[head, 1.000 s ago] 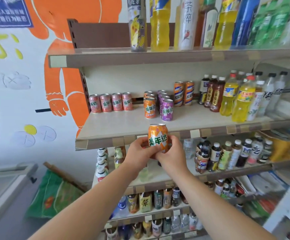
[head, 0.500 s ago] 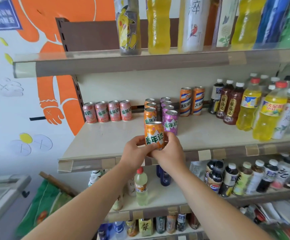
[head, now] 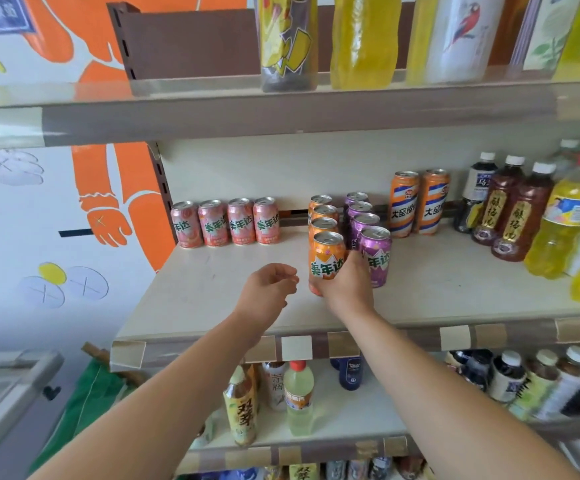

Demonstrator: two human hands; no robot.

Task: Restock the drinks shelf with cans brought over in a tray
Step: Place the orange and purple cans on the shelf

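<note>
Beige shelf (head: 212, 306) w/ taped front edge; orange-&-white mural wall (head: 119, 202) well left of the front purple can (head: 376, 258). Right hand (head: 345, 289): grip wrapped round lower half of the orange can (head: 326, 258), upright on the shelf just left of that purple can. Left hand (head: 267, 289) further left, grip loose, fingers curled, holding nothing. Can: orange, green-white lettering, silver top.

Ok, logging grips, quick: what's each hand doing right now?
Left hand: loosely curled, holding nothing.
Right hand: gripping the front orange can.
</note>
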